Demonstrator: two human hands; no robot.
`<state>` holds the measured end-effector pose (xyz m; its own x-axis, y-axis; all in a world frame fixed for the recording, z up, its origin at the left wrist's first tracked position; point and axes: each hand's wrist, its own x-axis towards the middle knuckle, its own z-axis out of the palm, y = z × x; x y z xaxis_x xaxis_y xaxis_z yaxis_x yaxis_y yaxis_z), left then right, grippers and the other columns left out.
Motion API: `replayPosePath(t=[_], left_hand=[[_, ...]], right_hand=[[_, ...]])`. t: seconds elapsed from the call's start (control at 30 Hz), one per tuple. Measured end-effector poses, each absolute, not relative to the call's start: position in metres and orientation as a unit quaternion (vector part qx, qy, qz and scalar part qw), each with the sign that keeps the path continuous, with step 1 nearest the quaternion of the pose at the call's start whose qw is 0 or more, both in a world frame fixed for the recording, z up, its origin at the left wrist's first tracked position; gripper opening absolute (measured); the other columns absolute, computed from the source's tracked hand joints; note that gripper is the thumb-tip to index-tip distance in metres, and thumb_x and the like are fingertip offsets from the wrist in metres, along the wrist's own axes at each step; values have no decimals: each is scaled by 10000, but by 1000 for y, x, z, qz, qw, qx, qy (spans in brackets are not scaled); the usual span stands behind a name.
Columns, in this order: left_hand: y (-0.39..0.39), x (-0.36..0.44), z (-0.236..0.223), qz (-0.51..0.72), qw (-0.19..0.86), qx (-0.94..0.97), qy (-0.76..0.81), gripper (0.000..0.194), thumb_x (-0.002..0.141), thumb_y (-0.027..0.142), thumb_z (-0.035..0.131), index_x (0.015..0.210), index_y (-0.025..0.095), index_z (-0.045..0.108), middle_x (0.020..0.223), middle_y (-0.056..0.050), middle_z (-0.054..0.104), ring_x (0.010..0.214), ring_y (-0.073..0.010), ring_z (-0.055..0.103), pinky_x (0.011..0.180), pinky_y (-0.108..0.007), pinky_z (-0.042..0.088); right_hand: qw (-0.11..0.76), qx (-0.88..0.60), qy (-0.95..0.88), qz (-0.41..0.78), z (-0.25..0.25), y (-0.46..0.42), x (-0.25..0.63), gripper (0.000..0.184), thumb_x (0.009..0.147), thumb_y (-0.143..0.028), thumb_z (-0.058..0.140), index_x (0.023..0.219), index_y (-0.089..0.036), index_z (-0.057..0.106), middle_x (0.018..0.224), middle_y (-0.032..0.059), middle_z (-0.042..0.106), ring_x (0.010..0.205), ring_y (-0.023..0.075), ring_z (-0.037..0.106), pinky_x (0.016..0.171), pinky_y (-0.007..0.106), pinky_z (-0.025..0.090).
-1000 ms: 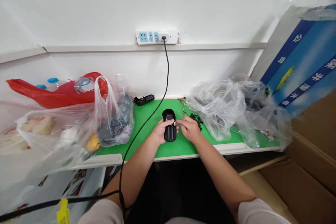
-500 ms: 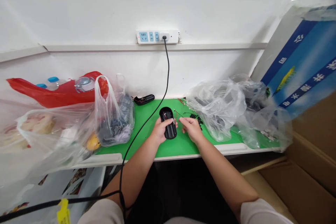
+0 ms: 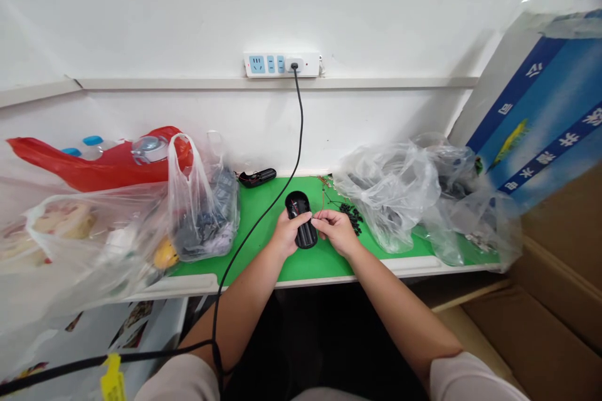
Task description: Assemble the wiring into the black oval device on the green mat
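- Left hand (image 3: 286, 233): fingers (image 3: 301, 218) curling round black battery case (image 3: 306, 237), holding it steady.
- Right hand (image 3: 337, 232): fingers (image 3: 316, 219) pinching thin wire (image 3: 322, 200).
- Risk: taut wire snagging, scattering black beads (image 3: 352, 218) at 2 o'clock.

The left hand (image 3: 286, 233) holds a black plastic battery holder (image 3: 301, 229) on the green surface (image 3: 320, 268). Just beside it, the right hand (image 3: 336, 232) pinches a thin wire (image 3: 322, 199) between its fingers (image 3: 316, 220). A small pile of black parts (image 3: 352, 219) lies near this hand.
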<state>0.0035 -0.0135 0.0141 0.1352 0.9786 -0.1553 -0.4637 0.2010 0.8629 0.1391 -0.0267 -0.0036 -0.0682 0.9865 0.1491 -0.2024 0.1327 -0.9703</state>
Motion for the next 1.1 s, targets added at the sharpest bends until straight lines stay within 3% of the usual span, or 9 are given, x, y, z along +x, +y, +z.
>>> replayPosePath(t=[0.13, 0.23, 0.33, 0.43, 0.6, 0.67, 0.9, 1.1], left_hand=[[-12, 4, 14, 552, 667, 327, 380, 414, 537, 256, 800, 837, 152, 535, 700, 13, 590, 613, -128, 587, 616, -271, 478], [-10, 4, 12, 559, 666, 322, 374, 431, 541, 248, 800, 867, 157, 533, 717, 15, 594, 630, -123, 587, 636, -267, 474], [-9, 4, 10, 566, 663, 324, 367, 428, 559, 245, 795, 889, 158, 536, 737, 15, 598, 642, -113, 584, 656, -261, 471], [-9, 4, 10, 567, 664, 335, 353, 427, 579, 256, 786, 913, 155, 540, 776, -1, 611, 676, -124, 594, 675, -272, 474], [-11, 4, 10, 562, 666, 342, 351, 477, 581, 263, 789, 979, 169, 543, 801, -3, 624, 670, -118, 597, 686, -271, 478], [-12, 3, 11, 546, 688, 331, 344, 483, 597, 279, 779, 1005, 177, 543, 801, -6, 627, 649, -118, 597, 661, -269, 479], [-13, 0, 16, 502, 743, 297, 329, 487, 562, 207, 765, 1005, 168, 567, 839, -38, 648, 700, -168, 627, 671, -310, 498], [-12, -1, 13, 508, 745, 299, 312, 461, 592, 187, 726, 1027, 170, 573, 868, -37, 651, 728, -154, 619, 692, -276, 474]], right_hand=[[536, -440, -605, 391, -5, -26, 140, 255, 665, -361, 712, 805, -159, 642, 504, -69, 355, 467, 71, 328, 465, 220, 288], [534, -467, -646, 281, -5, -26, 139, 201, 686, -334, 686, 778, -158, 655, 566, -38, 428, 510, 86, 374, 505, 234, 324], [549, -455, -656, 246, -2, -26, 137, 183, 750, -333, 622, 744, -155, 662, 587, -9, 470, 539, 104, 422, 531, 247, 354], [567, -435, -643, 277, 0, -27, 137, 205, 779, -339, 595, 735, -149, 658, 563, -9, 448, 538, 106, 415, 520, 243, 349], [566, -418, -554, 445, 1, -27, 139, 251, 766, -397, 609, 778, -147, 610, 511, -29, 449, 444, 84, 355, 431, 223, 286], [571, -414, -551, 446, 2, -27, 140, 238, 775, -389, 602, 783, -151, 602, 519, -26, 464, 440, 85, 365, 429, 224, 289], [564, -424, -691, 158, -1, -28, 144, 132, 829, -260, 540, 801, -179, 639, 609, 3, 455, 580, 126, 452, 560, 267, 374], [535, -401, -740, 77, -1, -26, 147, 133, 840, -207, 502, 844, -187, 633, 643, 13, 440, 597, 128, 441, 548, 261, 354]])
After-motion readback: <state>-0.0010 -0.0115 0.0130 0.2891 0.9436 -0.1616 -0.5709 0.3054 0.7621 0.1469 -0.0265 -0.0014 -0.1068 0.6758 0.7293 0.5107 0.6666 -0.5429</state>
